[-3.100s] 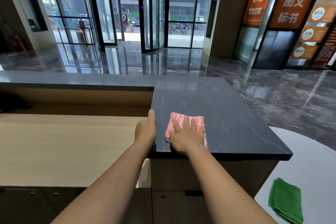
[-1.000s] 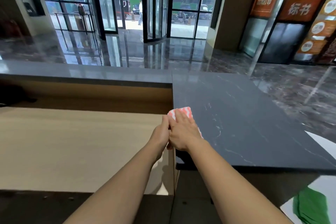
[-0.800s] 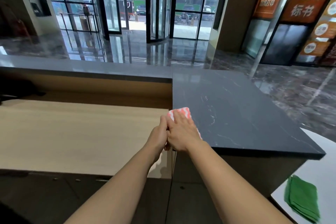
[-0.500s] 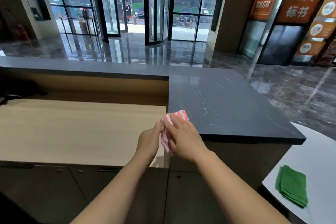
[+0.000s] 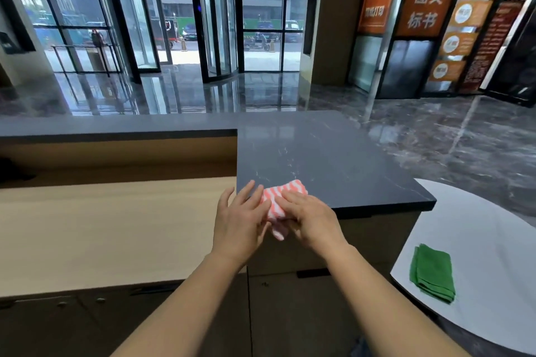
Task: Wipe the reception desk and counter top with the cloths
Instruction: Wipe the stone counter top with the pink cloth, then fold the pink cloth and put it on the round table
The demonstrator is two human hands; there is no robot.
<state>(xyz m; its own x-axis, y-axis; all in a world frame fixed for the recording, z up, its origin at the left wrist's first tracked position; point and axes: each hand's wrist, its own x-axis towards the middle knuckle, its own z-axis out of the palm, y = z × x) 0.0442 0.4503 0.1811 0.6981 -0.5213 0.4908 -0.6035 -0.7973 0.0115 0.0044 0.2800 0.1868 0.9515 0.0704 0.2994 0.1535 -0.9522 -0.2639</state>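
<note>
A pink-and-white striped cloth [image 5: 285,191] lies folded over the near left corner of the black marble counter top [image 5: 333,153], with one end hanging off the edge. My right hand [image 5: 311,217] covers its right side, fingers curled over it. On the cloth's left side rests my left hand [image 5: 239,220], its fingers straight and spread. The light wooden desk [image 5: 101,226] stretches away to the left, one level lower.
A folded green cloth [image 5: 432,277] lies on a white round table [image 5: 478,240] at the lower right. The counter's long black ledge [image 5: 116,127] runs along the back of the desk. Beyond it are a polished lobby floor and glass doors.
The cloth was pulled from the counter surface back to its near left corner. My left hand came off the counter edge and joined the right hand on the cloth.
</note>
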